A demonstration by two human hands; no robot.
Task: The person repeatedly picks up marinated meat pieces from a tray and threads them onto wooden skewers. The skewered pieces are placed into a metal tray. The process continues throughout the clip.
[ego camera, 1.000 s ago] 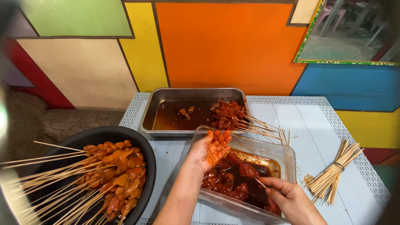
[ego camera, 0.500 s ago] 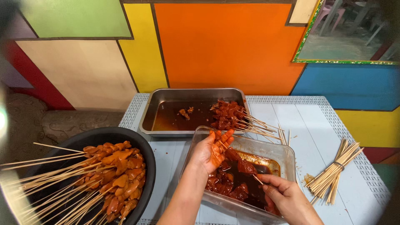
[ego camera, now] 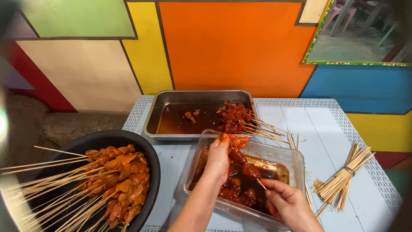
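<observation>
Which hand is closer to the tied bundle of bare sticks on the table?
Right. The right hand is over the clear tub, beside the bundle; the left hand is farther away.

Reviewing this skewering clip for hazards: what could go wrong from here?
1. The right hand holds a pointed skewer close to the sauce-slick left hand; a slip could prick a finger.
2. The clear tub sits near the table front edge; pressing down might tip it.

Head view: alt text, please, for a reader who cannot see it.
Two bare hands work over a clear plastic tub of dark marinated meat: the left hand pinches a piece, the right hand holds a bamboo skewer. A black basin holds finished skewers.
</observation>
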